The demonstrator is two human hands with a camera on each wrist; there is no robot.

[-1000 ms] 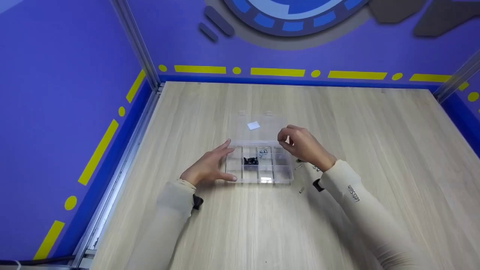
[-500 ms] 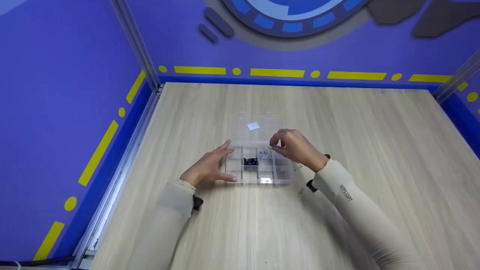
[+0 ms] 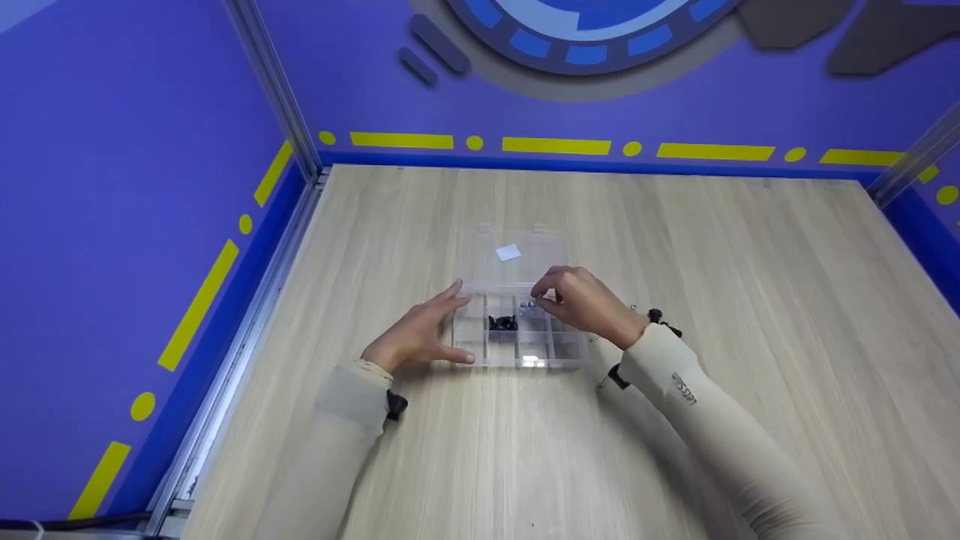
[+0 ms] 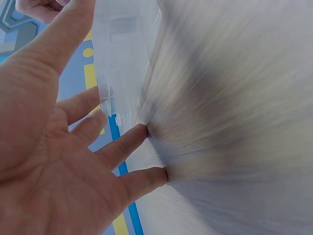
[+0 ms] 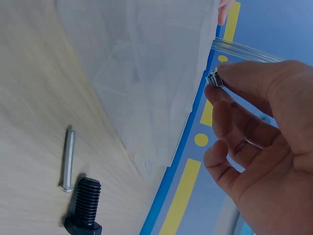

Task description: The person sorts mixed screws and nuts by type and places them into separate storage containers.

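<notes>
A clear plastic compartment box (image 3: pixel 469 351) lies with its lid (image 3: pixel 480 266) folded back on the table. Black bolts (image 3: pixel 502 323) fill a middle compartment, and small silver nuts (image 3: pixel 527 305) sit in the one behind and right. My left hand (image 3: pixel 412 335) rests at the box's left side, fingers spread; in the left wrist view two fingertips (image 4: pixel 142 129) touch the table. Over the nuts' compartment my right hand (image 3: pixel 589 306) is poised. Thumb and index finger pinch a small silver nut (image 5: pixel 214 79), clearest in the right wrist view.
Right of the box, a silver screw (image 5: pixel 68 159) and a large black bolt (image 5: pixel 85 208) lie on the table. A white paper piece (image 3: pixel 508 253) is on the lid. Blue panels (image 3: pixel 187 187) stand around the table.
My right hand has moved left and slightly toward me, from the box's back right corner to above the nuts. My left hand has stayed in place.
</notes>
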